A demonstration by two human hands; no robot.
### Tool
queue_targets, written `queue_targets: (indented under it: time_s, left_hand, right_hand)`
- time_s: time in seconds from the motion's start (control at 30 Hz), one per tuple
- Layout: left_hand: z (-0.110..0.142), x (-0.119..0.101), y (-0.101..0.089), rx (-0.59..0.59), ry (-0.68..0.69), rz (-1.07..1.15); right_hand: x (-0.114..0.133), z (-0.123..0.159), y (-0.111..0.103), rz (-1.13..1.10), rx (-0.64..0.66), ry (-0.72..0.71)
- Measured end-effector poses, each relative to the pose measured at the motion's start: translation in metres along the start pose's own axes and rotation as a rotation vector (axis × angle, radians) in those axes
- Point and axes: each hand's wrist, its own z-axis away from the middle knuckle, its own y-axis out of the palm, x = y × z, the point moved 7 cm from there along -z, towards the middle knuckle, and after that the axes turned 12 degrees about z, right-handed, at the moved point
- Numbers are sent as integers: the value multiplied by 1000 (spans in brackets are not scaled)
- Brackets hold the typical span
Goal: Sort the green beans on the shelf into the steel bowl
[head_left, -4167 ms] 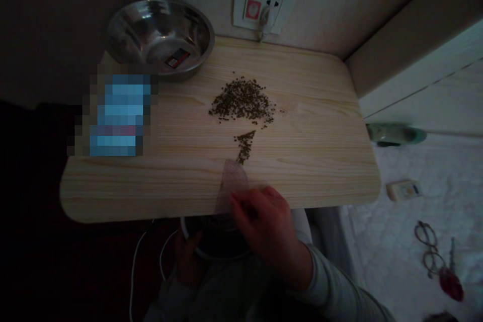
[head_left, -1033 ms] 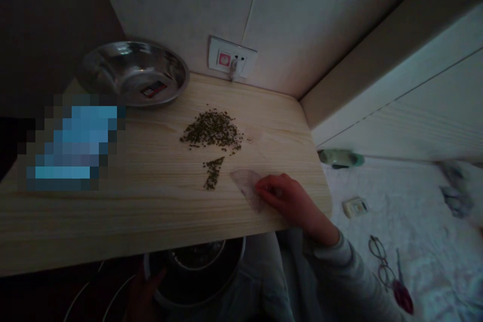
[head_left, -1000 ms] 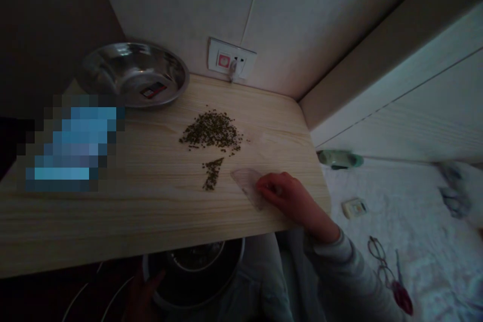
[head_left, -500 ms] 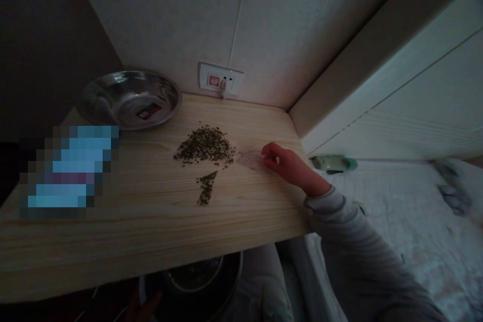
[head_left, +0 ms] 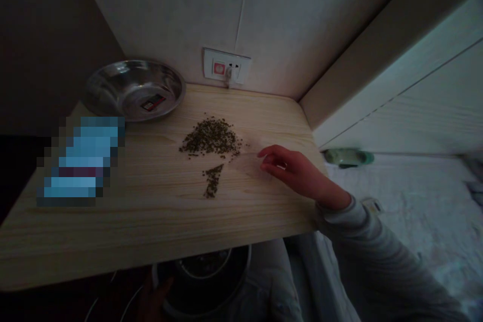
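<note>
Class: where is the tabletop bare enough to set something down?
Bare: the tabletop between smaller granule pile and front edge; back right, between wall and right hand. Crowded: back left, with steel basin and pixelated blue item; centre, with larger granule pile and faint clear sheet.

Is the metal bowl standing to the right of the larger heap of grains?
No, the metal bowl stands to the left of the larger heap.

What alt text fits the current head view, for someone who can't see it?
The right hand, fingers parted, is at a clear sheet on a wooden table, beside a heap of dark grains and a smaller patch of them. Below the table's edge, the dim left hand holds a dark round pot; a metal bowl stands at the table's back left.
</note>
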Motion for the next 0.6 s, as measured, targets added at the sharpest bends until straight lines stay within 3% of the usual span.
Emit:
queue_targets:
  time_s: [0.13, 0.3, 0.6]
  left_hand:
    - [10, -9, 5, -71, -11, 57]
    - [25, -7, 9, -142, -78, 72]
    - [19, -9, 6, -124, -30, 29]
  right_hand:
    - [16, -8, 10, 23, -33, -15]
    - [19, -33, 16, 61, -98, -34]
    - [27, -57, 32, 131, -35, -121]
